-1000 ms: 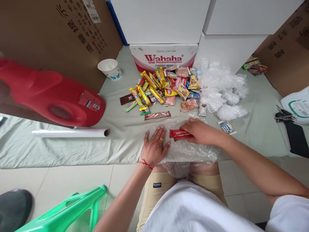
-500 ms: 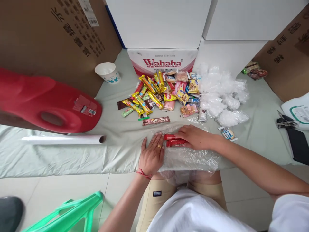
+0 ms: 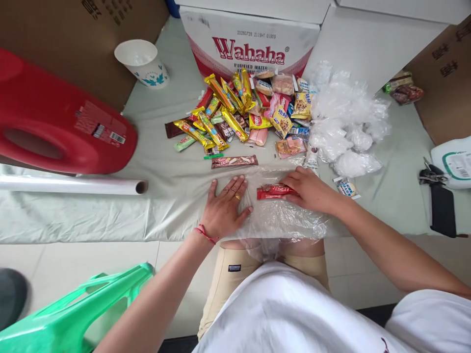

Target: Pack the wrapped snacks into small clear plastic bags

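Observation:
My left hand lies flat on the cloth at the left edge of a clear plastic film, fingers stretched out and thumb spread. My right hand has its fingers closed over the right end of red-wrapped snack bars, which rest side by side on the film. Just beyond my hands lies a single brown-wrapped wafer bar. Farther back is a heap of wrapped snacks, with yellow-wrapped bars at its left and yellow cookie packets at its right.
Crumpled clear plastic bundles pile up right of the snacks. A paper cup, red jug and film roll are at left. Behind stands a Wahaha carton. Keys and a black pouch lie at right. A green stool stands below.
The view has tipped downward. My left hand has slid a little away from the red bars, and its thumb has spread out. My right hand stays on the bars.

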A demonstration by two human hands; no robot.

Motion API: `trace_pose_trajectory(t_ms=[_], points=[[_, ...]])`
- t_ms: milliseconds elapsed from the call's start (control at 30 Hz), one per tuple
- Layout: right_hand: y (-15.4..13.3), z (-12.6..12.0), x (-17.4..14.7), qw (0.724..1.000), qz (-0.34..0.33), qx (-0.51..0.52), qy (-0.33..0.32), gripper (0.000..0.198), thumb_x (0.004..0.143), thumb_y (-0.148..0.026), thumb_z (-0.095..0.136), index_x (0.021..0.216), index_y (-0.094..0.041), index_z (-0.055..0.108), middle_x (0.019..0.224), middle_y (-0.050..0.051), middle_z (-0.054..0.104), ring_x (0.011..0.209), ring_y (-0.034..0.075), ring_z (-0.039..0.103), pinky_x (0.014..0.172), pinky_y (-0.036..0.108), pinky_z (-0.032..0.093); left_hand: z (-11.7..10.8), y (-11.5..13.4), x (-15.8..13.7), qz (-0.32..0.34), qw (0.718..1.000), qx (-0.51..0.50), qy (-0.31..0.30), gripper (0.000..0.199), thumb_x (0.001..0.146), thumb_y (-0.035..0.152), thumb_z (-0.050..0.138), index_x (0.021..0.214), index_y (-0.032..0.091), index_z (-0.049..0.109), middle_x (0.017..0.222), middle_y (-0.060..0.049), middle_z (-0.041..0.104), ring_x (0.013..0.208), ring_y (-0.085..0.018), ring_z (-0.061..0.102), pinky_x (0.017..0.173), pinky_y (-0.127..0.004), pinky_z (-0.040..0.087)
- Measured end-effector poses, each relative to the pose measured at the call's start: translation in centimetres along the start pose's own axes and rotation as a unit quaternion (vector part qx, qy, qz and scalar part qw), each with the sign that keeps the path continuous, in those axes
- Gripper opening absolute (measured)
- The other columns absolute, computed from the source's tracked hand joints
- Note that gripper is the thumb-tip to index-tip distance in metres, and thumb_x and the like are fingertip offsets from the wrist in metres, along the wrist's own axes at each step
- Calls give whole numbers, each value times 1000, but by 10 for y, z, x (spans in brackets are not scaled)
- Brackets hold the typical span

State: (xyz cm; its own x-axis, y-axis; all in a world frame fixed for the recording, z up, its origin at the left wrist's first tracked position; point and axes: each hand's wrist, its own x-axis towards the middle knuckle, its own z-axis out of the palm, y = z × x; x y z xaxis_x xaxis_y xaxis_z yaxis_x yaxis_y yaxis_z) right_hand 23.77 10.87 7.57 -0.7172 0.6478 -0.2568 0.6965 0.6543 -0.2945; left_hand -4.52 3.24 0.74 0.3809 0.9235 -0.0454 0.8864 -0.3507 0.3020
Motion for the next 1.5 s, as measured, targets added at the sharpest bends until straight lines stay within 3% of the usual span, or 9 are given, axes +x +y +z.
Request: trace_pose_trajectory(t_ms=[167, 300, 467, 700, 933, 1100, 1300, 1500], points=[[-18, 12, 8, 1000, -4, 8, 21, 32, 101, -28, 55, 126, -13, 67, 115, 15, 66, 107, 29, 50, 96, 39, 35, -2, -7, 8, 13, 999, 8, -28, 77, 100, 56, 43, 167, 22, 25, 172, -11, 27, 158, -32, 30, 130, -62, -4], [-32, 16, 14, 998, 17, -15, 59, 39, 105, -36, 47, 134, -14, 63, 123, 17, 65, 112, 32, 48, 95, 42, 36, -2, -7, 8, 23, 999, 17, -28, 81, 100, 60, 42, 167, 20, 23, 173, -12, 25, 159, -33, 29, 130, -64, -3], [-31, 14, 7, 998, 39, -42, 18, 52, 100, -47, 58, 143, -17, 58, 129, 19, 64, 120, 36, 47, 94, 44, 35, -2, -5, 7, 23, 999, 22, -21, 81, 100, 62, 42, 167, 21, 24, 172, -13, 28, 158, -34, 30, 130, -65, 0], [-32, 15, 11, 997, 57, -57, -22, 34, 97, -25, 57, 129, -18, 65, 121, 17, 66, 115, 34, 52, 89, 41, 37, -1, -6, 7, 27, 999, 23, -24, 84, 99, 65, 42, 167, 21, 23, 172, -14, 26, 159, -33, 28, 130, -63, -4], [-16, -5, 3, 997, 54, -31, -42, 28, 91, -25, 64, 118, -18, 68, 113, 14, 68, 108, 30, 57, 87, 36, 37, -12, -12, 15, 28, 991, 11, -132, 110, 86, 79, 54, 169, 19, 12, 175, -14, 10, 163, -34, 15, 126, -67, -10], [-26, -14, -7, 999, 3, -13, -32, 32, 93, -26, 64, 124, -19, 68, 113, 13, 68, 108, 29, 57, 88, 35, 36, -16, -15, 19, 32, 987, 6, -156, 119, 81, 79, 60, 169, 17, 9, 176, -16, 6, 163, -35, 10, 125, -68, -11], [-27, 11, 3, 1000, -14, 17, -14, 47, 94, -35, 68, 138, -20, 62, 129, 15, 64, 116, 32, 55, 93, 39, 38, -15, -16, 19, 23, 986, 8, -166, 122, 80, 81, 59, 169, 18, 5, 176, -14, 4, 164, -35, 8, 125, -67, -11], [-16, 26, 1, 994, -73, 60, 52, 37, 99, -37, 62, 131, -20, 68, 127, 15, 66, 114, 30, 57, 100, 44, 39, -14, -17, 19, 23, 986, 12, -163, 122, 79, 84, 57, 169, 20, 5, 176, -12, 3, 164, -35, 8, 126, -68, -10]])
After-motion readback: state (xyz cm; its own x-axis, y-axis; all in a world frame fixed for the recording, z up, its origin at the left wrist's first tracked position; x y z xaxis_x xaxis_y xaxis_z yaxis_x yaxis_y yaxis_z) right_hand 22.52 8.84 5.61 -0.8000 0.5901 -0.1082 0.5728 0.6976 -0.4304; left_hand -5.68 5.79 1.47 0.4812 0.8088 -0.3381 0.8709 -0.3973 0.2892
